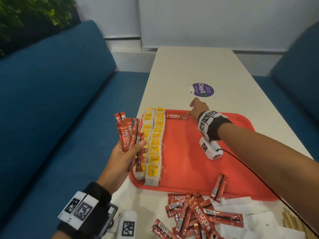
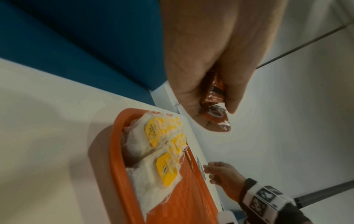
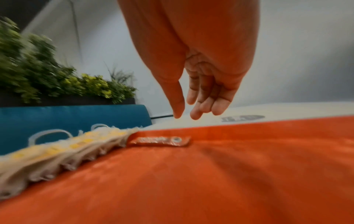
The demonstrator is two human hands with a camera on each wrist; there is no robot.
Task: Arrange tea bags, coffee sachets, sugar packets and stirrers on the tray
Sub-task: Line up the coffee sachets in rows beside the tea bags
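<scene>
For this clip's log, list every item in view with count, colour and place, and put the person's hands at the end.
Plastic tray: one, red, on the white table.
Paper tea bags with yellow tags: two rows, count unclear, along the tray's left side.
Single coffee sachet: one, red, at the tray's far edge.
Stray coffee sachet: one, red, over the tray's near rim.
Loose coffee sachets: a pile, red, on the table's near end.
White paper packets: several, right of the pile.
Wooden stirrers: a bundle, tan, near right corner.
Round sticker: one, purple, mid-table.
Upholstered benches: two, blue, either side.
Left hand: grip on a red sachet bunch.
Right hand: fingers relaxed above the single sachet.
</scene>
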